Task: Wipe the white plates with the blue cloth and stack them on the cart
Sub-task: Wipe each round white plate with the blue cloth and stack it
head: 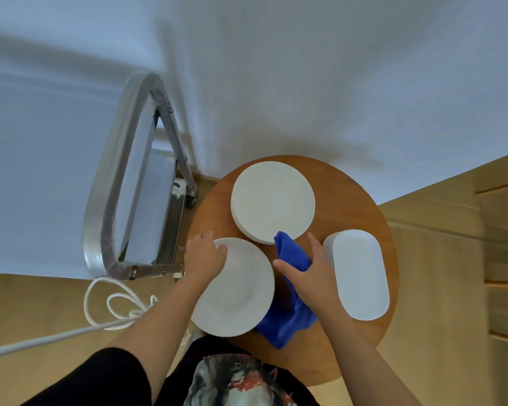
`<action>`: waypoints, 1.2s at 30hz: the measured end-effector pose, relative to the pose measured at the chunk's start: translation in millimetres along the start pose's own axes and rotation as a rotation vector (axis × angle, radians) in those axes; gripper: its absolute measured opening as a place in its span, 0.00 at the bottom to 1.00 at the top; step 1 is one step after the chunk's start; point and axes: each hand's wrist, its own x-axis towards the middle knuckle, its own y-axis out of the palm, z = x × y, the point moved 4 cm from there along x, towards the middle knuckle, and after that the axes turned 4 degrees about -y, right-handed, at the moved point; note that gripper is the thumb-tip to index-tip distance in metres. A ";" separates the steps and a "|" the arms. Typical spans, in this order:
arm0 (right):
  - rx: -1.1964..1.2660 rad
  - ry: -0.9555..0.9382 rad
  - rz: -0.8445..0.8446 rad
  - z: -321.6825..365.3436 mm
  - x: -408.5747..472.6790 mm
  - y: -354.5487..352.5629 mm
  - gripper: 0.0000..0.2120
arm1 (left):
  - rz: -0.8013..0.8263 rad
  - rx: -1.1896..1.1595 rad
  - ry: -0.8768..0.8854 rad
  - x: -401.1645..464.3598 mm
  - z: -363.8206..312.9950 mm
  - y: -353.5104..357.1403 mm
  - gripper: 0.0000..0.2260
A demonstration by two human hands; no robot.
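A round wooden table (352, 200) carries a stack of round white plates (273, 200) at the back and a stack of oval white plates (359, 273) on the right. My left hand (204, 256) grips the far left rim of a single round white plate (235, 291), which juts over the table's near left edge. My right hand (308, 271) holds the blue cloth (288, 317), thumb towards the plate. The cloth bunches up above my fingers and hangs down under my wrist, beside the plate's right rim.
A metal cart (147, 200) with a tubular handle stands left of the table, against the white wall. A white cable (112, 303) coils on the wooden floor below the cart. Wooden panels (499, 259) stand to the right.
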 end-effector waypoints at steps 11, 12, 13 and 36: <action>0.070 -0.159 -0.160 23.9 26.3 -30.2 0.12 | 0.186 -0.008 -0.008 74.0 -61.3 7.3 0.16; 0.121 -0.151 -0.164 22.3 28.4 -31.2 0.09 | 0.195 -0.043 -0.006 75.6 -61.0 8.4 0.14; 0.174 -0.129 -0.163 20.1 30.1 -31.6 0.06 | 0.196 -0.090 -0.002 75.7 -61.4 9.2 0.13; 0.611 -0.164 -0.397 114.1 -50.9 -169.9 0.16 | 0.065 -1.119 0.060 -21.4 -108.2 -71.2 0.10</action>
